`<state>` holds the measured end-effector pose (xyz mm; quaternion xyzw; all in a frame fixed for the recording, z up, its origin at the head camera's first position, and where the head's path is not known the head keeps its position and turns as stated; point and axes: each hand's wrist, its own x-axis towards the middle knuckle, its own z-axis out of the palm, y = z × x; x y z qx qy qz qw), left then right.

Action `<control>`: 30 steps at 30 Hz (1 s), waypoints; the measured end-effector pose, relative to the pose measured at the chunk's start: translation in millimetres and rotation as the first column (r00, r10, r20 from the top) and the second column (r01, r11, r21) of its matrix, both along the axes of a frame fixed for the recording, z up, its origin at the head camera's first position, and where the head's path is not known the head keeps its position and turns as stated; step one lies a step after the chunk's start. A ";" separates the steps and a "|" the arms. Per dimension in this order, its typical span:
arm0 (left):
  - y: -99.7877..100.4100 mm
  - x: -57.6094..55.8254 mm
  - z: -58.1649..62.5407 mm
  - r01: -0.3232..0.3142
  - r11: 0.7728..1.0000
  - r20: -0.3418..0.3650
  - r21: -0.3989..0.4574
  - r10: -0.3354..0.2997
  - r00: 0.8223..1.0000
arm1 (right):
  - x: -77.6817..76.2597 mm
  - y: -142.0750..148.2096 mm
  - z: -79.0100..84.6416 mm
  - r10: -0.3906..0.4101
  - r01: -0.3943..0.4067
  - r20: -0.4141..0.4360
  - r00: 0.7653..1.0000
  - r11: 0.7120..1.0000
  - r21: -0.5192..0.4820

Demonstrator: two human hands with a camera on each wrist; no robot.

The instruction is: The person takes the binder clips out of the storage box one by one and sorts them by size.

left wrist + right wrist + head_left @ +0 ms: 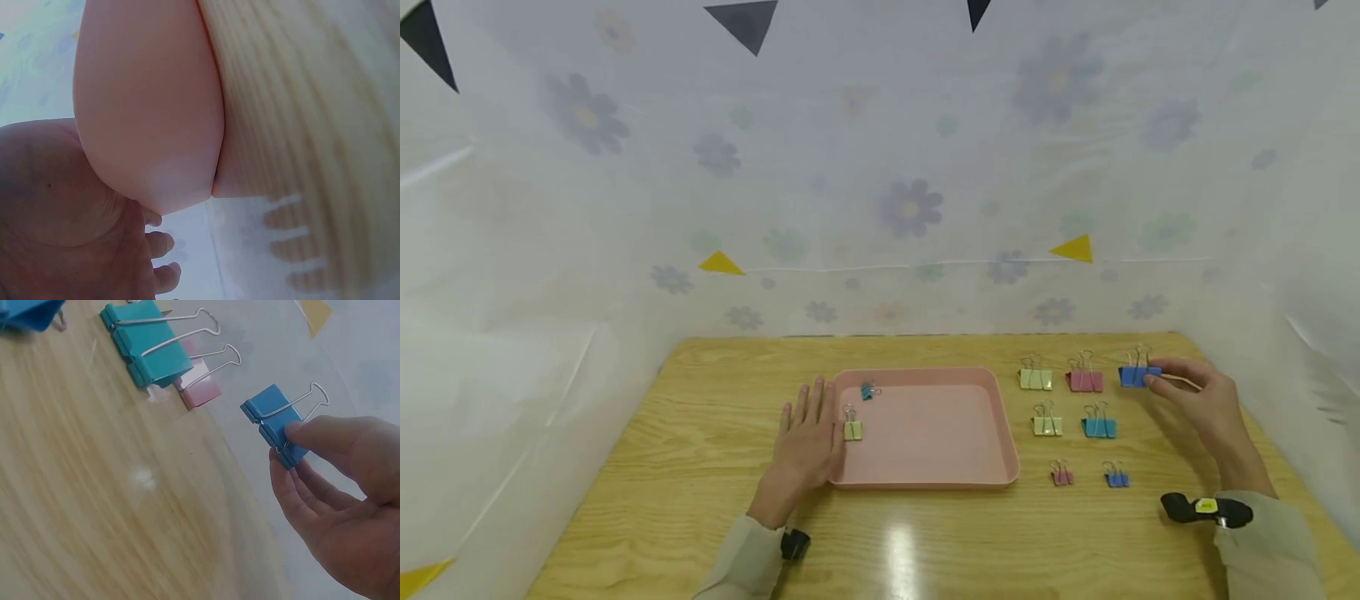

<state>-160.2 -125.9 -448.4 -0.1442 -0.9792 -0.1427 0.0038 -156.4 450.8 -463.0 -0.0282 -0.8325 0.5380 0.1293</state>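
Observation:
My right hand (pixel 1202 400) pinches a large blue binder clip (pixel 1135 377) between thumb and fingers at the back right; its wire handles point up. In the right wrist view the thumb presses on the face of the blue binder clip (pixel 281 422). My left hand (pixel 808 446) rests with straight fingers along the left rim of a pink tray (pixel 925 483). Inside the tray, near that hand, a small yellow-green binder clip (pixel 853 430) stands and a small teal binder clip (pixel 867 392) lies on its side.
Right of the tray stand yellow-green clips (pixel 1036 379) (pixel 1047 426), a large pink clip (pixel 1085 381), a teal clip (pixel 1099 427), a small pink clip (pixel 1062 477) and a small blue clip (pixel 1117 480). A patterned sheet (pixel 910 208) hangs behind the wooden table (pixel 737 392).

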 end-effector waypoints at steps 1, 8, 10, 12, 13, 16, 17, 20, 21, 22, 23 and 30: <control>-0.2 0.0 -0.1 0.001 1.000 0.000 0.005 -0.001 1.000 | -1.1 0.9 -2.1 0.001 -0.001 -0.003 1.000 1.000 0.009; -0.2 -2.7 -3.7 0.011 1.000 -0.004 -0.005 -0.011 1.000 | -5.6 1.3 -11.1 -0.049 0.043 0.068 0.996 0.995 0.096; -0.2 -3.8 -5.3 0.012 1.000 0.000 -0.019 -0.012 1.000 | -6.4 0.6 -13.2 -0.081 0.069 0.113 0.990 0.992 0.108; -0.2 -4.4 -6.0 0.009 0.999 0.006 -0.035 -0.009 1.000 | -7.1 0.1 -15.2 -0.107 0.090 0.144 0.984 0.988 0.122; -0.6 -4.9 -7.4 0.009 0.999 0.004 -0.049 -0.009 1.000 | -7.6 0.3 -16.2 -0.119 0.101 0.155 0.981 0.987 0.121; -1.7 -6.2 -10.4 0.008 0.998 0.004 -0.067 -0.008 1.000 | -8.9 2.3 -18.6 -0.121 0.099 0.136 0.983 0.983 0.156; -2.1 -6.6 -11.4 0.009 0.998 0.000 -0.067 -0.009 1.000 | -9.5 3.0 -19.1 -0.117 0.094 0.122 0.986 0.980 0.175; -3.1 -7.1 -13.2 0.007 0.998 -0.009 -0.069 -0.008 1.000 | -12.4 5.0 -19.9 -0.097 0.075 0.094 0.991 0.974 0.211; -3.3 -7.0 -13.4 0.006 0.998 -0.014 -0.067 -0.007 1.000 | -13.7 5.3 -20.0 -0.094 0.072 0.091 0.991 0.973 0.219; -3.5 -6.9 -13.6 0.005 0.998 -0.016 -0.067 -0.006 1.000 | -14.9 5.2 -20.0 -0.094 0.070 0.094 0.991 0.971 0.227; -3.5 -6.8 -13.5 0.004 0.998 -0.017 -0.067 -0.005 1.000 | -16.3 5.0 -19.9 -0.098 0.072 0.099 0.990 0.969 0.238; -1.8 -4.3 -4.8 0.000 0.999 0.016 -0.032 0.000 1.000 | -22.0 3.6 -20.8 -0.131 0.090 0.119 0.984 0.950 0.298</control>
